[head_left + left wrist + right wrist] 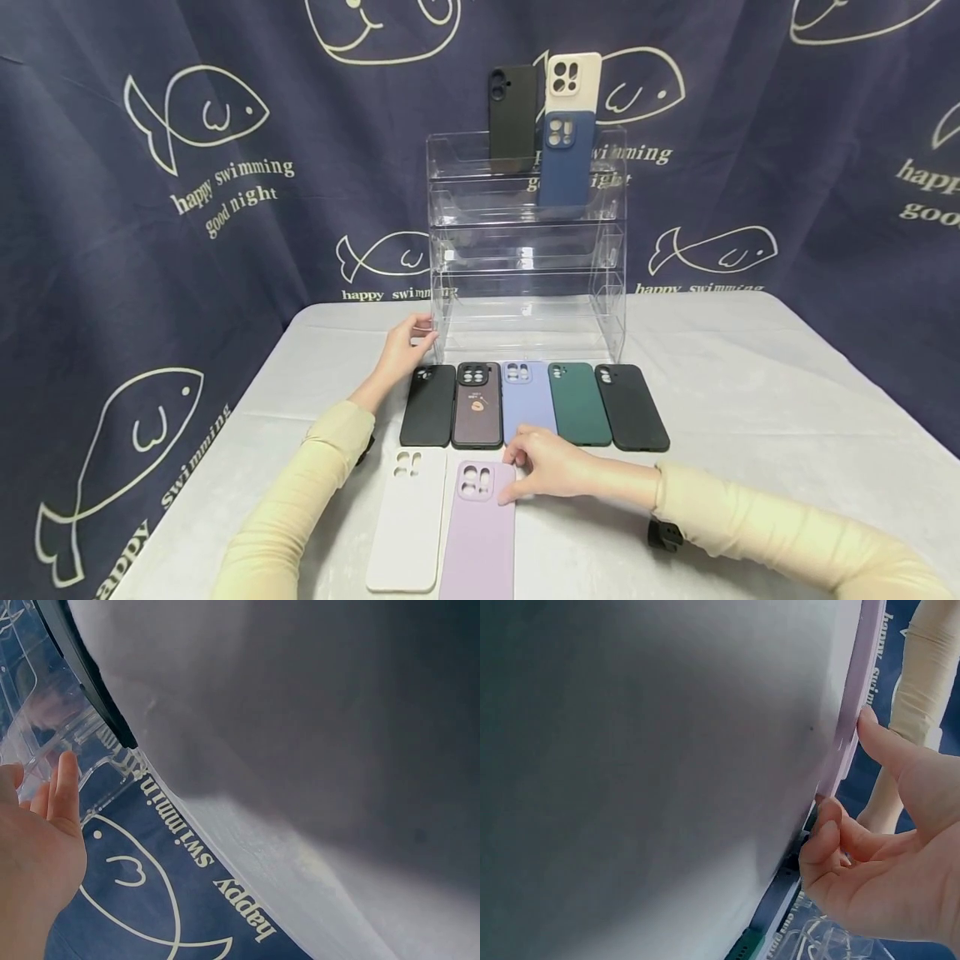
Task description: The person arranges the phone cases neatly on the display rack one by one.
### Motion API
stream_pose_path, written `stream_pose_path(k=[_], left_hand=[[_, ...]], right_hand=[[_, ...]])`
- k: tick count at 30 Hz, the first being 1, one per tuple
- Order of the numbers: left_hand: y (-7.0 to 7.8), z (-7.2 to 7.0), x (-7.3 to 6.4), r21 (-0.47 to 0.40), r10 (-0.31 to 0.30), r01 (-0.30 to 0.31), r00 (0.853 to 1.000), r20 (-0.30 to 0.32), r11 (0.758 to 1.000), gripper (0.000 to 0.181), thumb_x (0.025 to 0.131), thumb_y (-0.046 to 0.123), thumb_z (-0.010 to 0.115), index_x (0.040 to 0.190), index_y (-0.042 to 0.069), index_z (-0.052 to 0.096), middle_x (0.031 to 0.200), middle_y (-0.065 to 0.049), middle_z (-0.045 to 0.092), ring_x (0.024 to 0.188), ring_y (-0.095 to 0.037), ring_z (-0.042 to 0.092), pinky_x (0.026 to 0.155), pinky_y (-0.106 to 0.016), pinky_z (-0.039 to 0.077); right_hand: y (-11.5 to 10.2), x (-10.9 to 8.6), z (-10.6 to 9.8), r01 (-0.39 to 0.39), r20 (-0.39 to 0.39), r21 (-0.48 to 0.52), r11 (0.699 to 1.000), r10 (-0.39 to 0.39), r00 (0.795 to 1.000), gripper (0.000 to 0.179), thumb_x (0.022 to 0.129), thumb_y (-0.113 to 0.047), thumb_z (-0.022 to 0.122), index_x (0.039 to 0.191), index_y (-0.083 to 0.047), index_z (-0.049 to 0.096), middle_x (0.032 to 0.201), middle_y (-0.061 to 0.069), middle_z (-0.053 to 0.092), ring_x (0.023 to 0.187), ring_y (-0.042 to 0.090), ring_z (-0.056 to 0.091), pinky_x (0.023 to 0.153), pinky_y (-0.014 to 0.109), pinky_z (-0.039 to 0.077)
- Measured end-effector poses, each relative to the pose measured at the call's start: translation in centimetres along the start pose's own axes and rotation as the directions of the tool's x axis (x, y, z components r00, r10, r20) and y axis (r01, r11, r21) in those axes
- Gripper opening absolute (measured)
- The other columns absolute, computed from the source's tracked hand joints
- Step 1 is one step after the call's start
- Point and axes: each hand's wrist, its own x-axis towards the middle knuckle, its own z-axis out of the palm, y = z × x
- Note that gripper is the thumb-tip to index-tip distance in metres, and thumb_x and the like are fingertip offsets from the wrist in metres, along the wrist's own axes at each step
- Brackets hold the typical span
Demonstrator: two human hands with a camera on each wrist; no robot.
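Observation:
My left hand [406, 344] is at the lower left side of a clear tiered display rack [525, 329]. In the left wrist view, the fingers of that hand [45, 847] are mostly straight beside the clear plastic. At the front of the table, my right hand [551, 464] pinches the upper right corner of a purple phone case [480, 542]. In the right wrist view, the thumb and curled fingers of this hand [900, 847] meet the edge of the purple case [847, 731]. A white phone case [407, 525] lies to its left.
A row of phone cases lies before the rack: black [429, 408], brown with a print [477, 412], blue [528, 400], green [581, 406] and black [633, 408]. Higher in the rack stand black [513, 112], white [585, 83] and dark blue [566, 171] cases.

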Motion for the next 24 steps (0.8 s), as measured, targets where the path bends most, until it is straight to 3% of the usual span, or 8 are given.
stream_pose_path(k=[7, 12, 17, 24], left_hand=[[0.1, -0.1, 0.0, 0.010, -0.010, 0.010, 1.000, 0.005, 1.000, 0.034, 0.090, 0.010, 0.062, 0.120, -0.003, 0.055, 0.109, -0.022, 0.065, 0.099, -0.034, 0.064, 0.082, -0.041, 0.058], [0.0, -0.1, 0.0, 0.005, -0.006, 0.006, 1.000, 0.004, 1.000, 0.034, 0.090, 0.010, 0.062, 0.120, -0.003, 0.055, 0.109, -0.022, 0.064, 0.099, -0.034, 0.064, 0.082, -0.041, 0.058], [0.0, -0.1, 0.2, -0.017, -0.004, 0.004, 1.000, 0.002, 1.000, 0.033, 0.089, 0.009, 0.062, 0.119, -0.004, 0.055, 0.108, -0.023, 0.064, 0.099, -0.035, 0.064, 0.083, -0.043, 0.058], [0.1, 0.0, -0.1, -0.028, 0.000, 0.000, 1.000, 0.004, 1.000, 0.034, 0.089, 0.008, 0.062, 0.120, -0.005, 0.054, 0.108, -0.024, 0.064, 0.098, -0.036, 0.064, 0.082, -0.041, 0.058]], right_hand=[[-0.1, 0.0, -0.1, -0.016, 0.018, 0.018, 1.000, 0.016, 1.000, 0.043, 0.066, -0.036, 0.083, 0.087, -0.003, 0.067, 0.076, -0.004, 0.051, 0.068, 0.001, 0.041, 0.058, 0.013, 0.041], [-0.9, -0.4, -0.1, -0.008, 0.022, -0.101, 0.995, 0.010, 1.000, 0.056, 0.064, -0.048, 0.081, 0.099, -0.005, 0.071, 0.076, -0.006, 0.048, 0.065, 0.001, 0.038, 0.052, 0.012, 0.035], [-1.7, -0.7, -0.1, -0.052, 0.004, -0.174, 0.983, 0.053, 0.999, 0.059, 0.059, -0.055, 0.080, 0.093, -0.009, 0.070, 0.076, -0.007, 0.044, 0.064, 0.002, 0.036, 0.048, 0.015, 0.033], [-1.3, -0.7, -0.3, -0.129, 0.046, 0.039, 0.991, 0.128, 0.991, 0.052, 0.056, -0.038, 0.088, 0.083, -0.008, 0.055, 0.079, -0.003, 0.047, 0.070, 0.006, 0.040, 0.058, 0.016, 0.040]])
